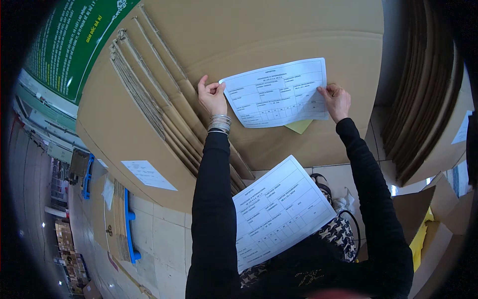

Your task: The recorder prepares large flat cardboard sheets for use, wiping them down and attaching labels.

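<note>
My left hand (212, 95) pinches the left edge of a white printed sheet (276, 92), and my right hand (336, 101) grips its right edge. The sheet lies flat against a large brown cardboard sheet (279, 30). A small yellow slip (299, 126) pokes out below the white sheet. Silver bangles (220, 122) circle my left wrist. A second white printed sheet (276, 212) rests lower down, against my body between my black sleeves.
Stacked corrugated cardboard sheets (149, 94) lean at the left, another stack (428, 99) at the right. One more white label (148, 175) sticks on a lower cardboard. A blue pallet (130, 226) with cardboard stands on the tiled floor (164, 239). A green banner (69, 40) hangs top left.
</note>
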Demonstrator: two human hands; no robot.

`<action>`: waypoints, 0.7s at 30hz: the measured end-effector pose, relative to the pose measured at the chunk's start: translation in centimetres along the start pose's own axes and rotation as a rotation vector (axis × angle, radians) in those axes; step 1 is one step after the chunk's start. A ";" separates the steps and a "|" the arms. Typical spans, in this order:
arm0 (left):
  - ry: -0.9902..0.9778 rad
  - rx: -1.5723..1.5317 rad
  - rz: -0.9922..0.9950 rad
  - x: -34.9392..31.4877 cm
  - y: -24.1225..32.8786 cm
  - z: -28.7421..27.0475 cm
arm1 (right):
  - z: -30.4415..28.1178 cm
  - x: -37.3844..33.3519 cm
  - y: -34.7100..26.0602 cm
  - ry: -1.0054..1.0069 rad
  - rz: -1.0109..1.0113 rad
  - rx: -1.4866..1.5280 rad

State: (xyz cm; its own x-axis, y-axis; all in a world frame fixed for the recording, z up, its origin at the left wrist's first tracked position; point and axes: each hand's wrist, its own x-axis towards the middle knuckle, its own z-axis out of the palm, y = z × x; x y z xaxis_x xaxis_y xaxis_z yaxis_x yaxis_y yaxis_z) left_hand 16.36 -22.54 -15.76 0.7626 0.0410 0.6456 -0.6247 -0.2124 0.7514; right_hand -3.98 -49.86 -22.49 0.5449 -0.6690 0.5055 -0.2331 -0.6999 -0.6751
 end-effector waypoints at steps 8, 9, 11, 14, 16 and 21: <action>-0.053 0.232 0.017 -0.6 1.4 0.3 | 0.6 -0.2 0.4 0.021 0.013 0.005; 0.052 0.258 0.066 -0.9 1.7 0.6 | 0.6 -0.2 0.5 0.031 0.010 0.011; 0.147 0.273 0.112 -2.1 2.0 1.2 | 0.3 0.0 0.8 0.040 -0.003 0.001; -0.507 1.020 0.813 -5.3 1.0 1.9 | -0.9 -0.2 0.9 0.009 -0.017 0.006; -0.637 1.087 1.037 -7.8 -0.2 3.3 | -1.5 -0.2 1.3 -0.027 -0.027 0.021; -0.691 1.056 0.877 -10.7 1.0 7.1 | -9.3 -2.8 6.1 -0.169 -0.021 0.243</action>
State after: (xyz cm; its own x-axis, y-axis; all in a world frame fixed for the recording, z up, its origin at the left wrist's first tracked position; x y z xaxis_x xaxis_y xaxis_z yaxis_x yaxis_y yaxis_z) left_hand 8.75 -30.16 -22.91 0.3432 -0.8461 0.4077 -0.7324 -0.5129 -0.4479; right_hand -14.42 -54.62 -23.03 0.6786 -0.5898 0.4377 -0.0322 -0.6193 -0.7845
